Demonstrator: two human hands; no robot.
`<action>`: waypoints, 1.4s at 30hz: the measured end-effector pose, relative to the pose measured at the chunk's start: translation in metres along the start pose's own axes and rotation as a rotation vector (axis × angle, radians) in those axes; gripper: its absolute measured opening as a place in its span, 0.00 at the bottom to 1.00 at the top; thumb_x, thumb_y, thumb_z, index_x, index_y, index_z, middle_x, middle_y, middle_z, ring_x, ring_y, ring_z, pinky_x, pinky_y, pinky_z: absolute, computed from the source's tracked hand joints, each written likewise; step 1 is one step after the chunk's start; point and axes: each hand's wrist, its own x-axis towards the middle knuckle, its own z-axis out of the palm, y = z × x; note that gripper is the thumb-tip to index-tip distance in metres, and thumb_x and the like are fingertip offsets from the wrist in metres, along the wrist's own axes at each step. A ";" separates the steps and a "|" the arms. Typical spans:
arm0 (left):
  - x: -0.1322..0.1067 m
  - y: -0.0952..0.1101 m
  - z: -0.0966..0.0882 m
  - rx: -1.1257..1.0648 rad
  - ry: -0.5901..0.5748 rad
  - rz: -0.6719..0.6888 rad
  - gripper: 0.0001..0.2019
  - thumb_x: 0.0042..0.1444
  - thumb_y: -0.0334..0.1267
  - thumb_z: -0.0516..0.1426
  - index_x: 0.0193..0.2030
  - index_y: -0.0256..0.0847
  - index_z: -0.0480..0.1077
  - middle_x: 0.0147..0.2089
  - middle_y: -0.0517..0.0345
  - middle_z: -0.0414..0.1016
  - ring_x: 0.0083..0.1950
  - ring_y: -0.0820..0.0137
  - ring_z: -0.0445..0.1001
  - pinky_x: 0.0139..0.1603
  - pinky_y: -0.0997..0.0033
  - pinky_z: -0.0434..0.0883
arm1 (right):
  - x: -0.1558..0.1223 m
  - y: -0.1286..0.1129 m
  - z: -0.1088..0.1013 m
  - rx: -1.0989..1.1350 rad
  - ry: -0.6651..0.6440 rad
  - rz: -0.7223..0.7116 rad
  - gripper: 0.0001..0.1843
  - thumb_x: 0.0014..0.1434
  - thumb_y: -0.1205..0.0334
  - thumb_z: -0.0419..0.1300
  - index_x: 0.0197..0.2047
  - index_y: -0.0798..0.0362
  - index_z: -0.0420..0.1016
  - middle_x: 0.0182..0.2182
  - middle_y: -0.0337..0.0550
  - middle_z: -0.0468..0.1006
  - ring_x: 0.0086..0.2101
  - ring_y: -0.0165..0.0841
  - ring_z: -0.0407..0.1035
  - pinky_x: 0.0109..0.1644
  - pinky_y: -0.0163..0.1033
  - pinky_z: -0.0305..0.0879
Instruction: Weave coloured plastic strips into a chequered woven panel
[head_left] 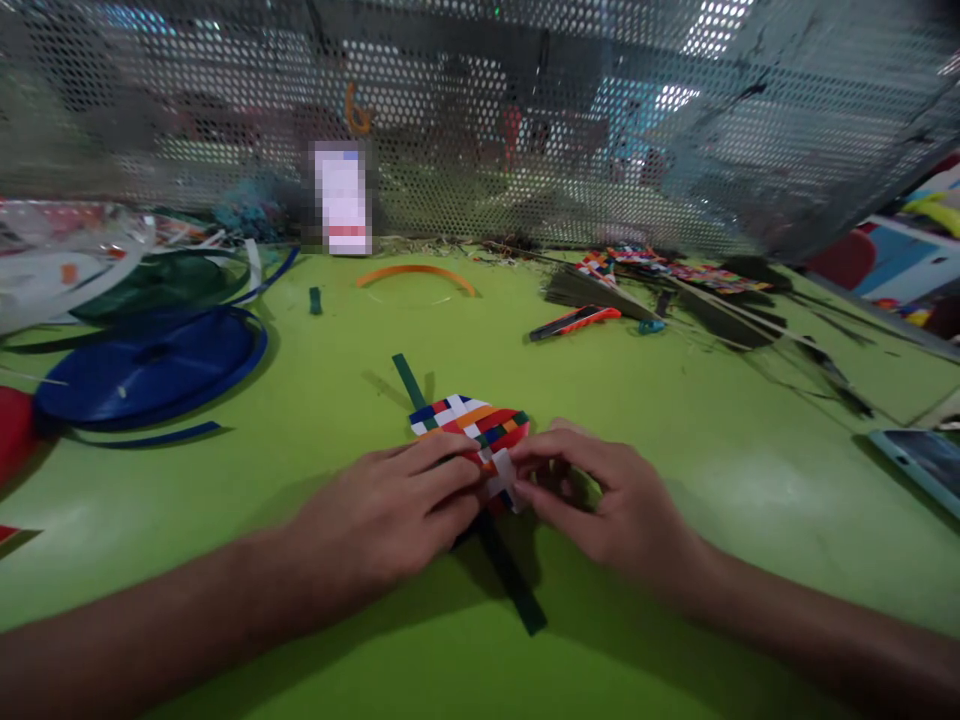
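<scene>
A small woven piece [471,418] of white, orange, red, blue and green strips lies in front of me on the green table. One dark green strip end [409,381] sticks out at its upper left, and another dark strip end [514,580] runs out toward me. My left hand [409,500] is closed on the piece's left side, fingers pressed over the weave. At the right edge, my right hand [600,490] pinches a white strip end [505,472] between thumb and forefinger. The underside of the weave is hidden.
Blue strip rolls [150,365] and a green roll [157,285] lie at left. A box cutter [574,322] rests beyond the hands, near dark strips and woven pieces [675,270]. A phone [343,195] leans on the perforated metal panel [465,130]. Another phone [919,465] lies far right.
</scene>
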 end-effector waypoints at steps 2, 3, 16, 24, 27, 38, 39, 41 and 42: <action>0.002 0.003 -0.004 0.006 0.024 0.009 0.13 0.70 0.29 0.49 0.43 0.35 0.76 0.42 0.52 0.80 0.49 0.62 0.77 0.49 0.63 0.77 | 0.001 0.002 0.000 -0.018 0.020 -0.057 0.07 0.60 0.70 0.63 0.42 0.52 0.77 0.35 0.42 0.82 0.35 0.31 0.77 0.38 0.34 0.74; 0.002 0.005 -0.006 0.010 0.036 0.016 0.14 0.70 0.30 0.48 0.42 0.36 0.76 0.40 0.53 0.80 0.47 0.63 0.77 0.47 0.64 0.78 | 0.002 0.002 -0.001 -0.017 0.018 -0.052 0.07 0.60 0.70 0.63 0.42 0.52 0.77 0.35 0.42 0.83 0.35 0.31 0.77 0.40 0.35 0.75; 0.001 -0.003 -0.003 -0.186 -0.003 -0.015 0.12 0.69 0.27 0.50 0.43 0.35 0.75 0.45 0.49 0.79 0.50 0.64 0.75 0.55 0.63 0.75 | 0.021 0.002 0.001 0.017 -0.166 -0.005 0.09 0.63 0.69 0.60 0.46 0.54 0.77 0.40 0.45 0.82 0.38 0.31 0.76 0.44 0.37 0.74; -0.001 -0.005 0.010 -0.115 0.074 -0.008 0.11 0.68 0.29 0.50 0.43 0.33 0.74 0.49 0.43 0.79 0.56 0.60 0.75 0.59 0.58 0.74 | -0.007 0.005 -0.015 -0.145 -0.188 -0.183 0.17 0.62 0.74 0.59 0.52 0.50 0.72 0.40 0.45 0.81 0.40 0.34 0.75 0.45 0.38 0.74; -0.001 -0.005 0.012 -0.105 0.062 -0.015 0.11 0.69 0.30 0.50 0.45 0.34 0.74 0.51 0.44 0.79 0.55 0.60 0.75 0.57 0.58 0.75 | -0.004 0.008 -0.012 -0.228 -0.199 -0.325 0.09 0.64 0.74 0.58 0.43 0.52 0.75 0.40 0.47 0.81 0.42 0.34 0.74 0.45 0.39 0.73; -0.001 -0.006 0.008 -0.207 0.006 -0.080 0.13 0.69 0.33 0.50 0.44 0.35 0.76 0.45 0.45 0.79 0.50 0.61 0.76 0.52 0.60 0.75 | 0.026 0.006 -0.012 -0.029 -0.292 0.049 0.08 0.58 0.73 0.64 0.40 0.52 0.76 0.36 0.41 0.81 0.36 0.32 0.74 0.43 0.38 0.71; -0.001 -0.006 0.007 -0.213 -0.001 -0.091 0.13 0.69 0.33 0.50 0.42 0.36 0.77 0.45 0.45 0.78 0.49 0.61 0.76 0.51 0.61 0.76 | 0.027 0.004 -0.010 0.011 -0.282 0.154 0.13 0.56 0.74 0.65 0.43 0.52 0.76 0.36 0.40 0.81 0.36 0.32 0.74 0.42 0.38 0.70; 0.000 -0.006 0.005 -0.237 -0.020 -0.109 0.14 0.69 0.33 0.50 0.40 0.36 0.77 0.45 0.46 0.78 0.47 0.62 0.76 0.49 0.62 0.76 | 0.028 0.001 -0.005 0.072 -0.255 0.286 0.21 0.53 0.77 0.64 0.49 0.52 0.73 0.36 0.39 0.81 0.35 0.31 0.74 0.42 0.37 0.69; 0.001 -0.007 0.005 -0.248 -0.028 -0.115 0.14 0.69 0.32 0.50 0.39 0.36 0.77 0.46 0.45 0.77 0.47 0.62 0.76 0.48 0.63 0.76 | 0.028 0.000 -0.003 0.081 -0.240 0.322 0.22 0.52 0.77 0.64 0.49 0.52 0.72 0.35 0.38 0.80 0.35 0.31 0.73 0.42 0.37 0.69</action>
